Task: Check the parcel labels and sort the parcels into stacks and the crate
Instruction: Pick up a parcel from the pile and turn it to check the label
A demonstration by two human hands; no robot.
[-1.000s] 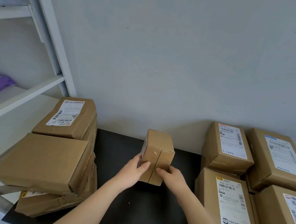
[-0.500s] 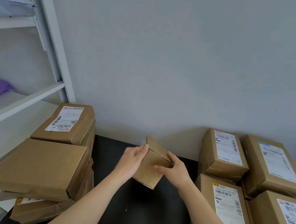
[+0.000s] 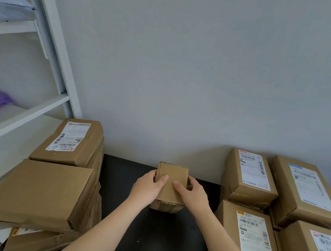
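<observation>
Cardboard box, small, brown, closed, clamped between left grip and right grip over the black bench; brown parcel stacks left and right of it.

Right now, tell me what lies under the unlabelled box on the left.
Another brown box with a yellow-edged label corner showing; the unlabelled box covers most of it.

A white metal shelving unit stood at the left against a plain pale grey wall, which rose behind a matte black tabletop.
</observation>
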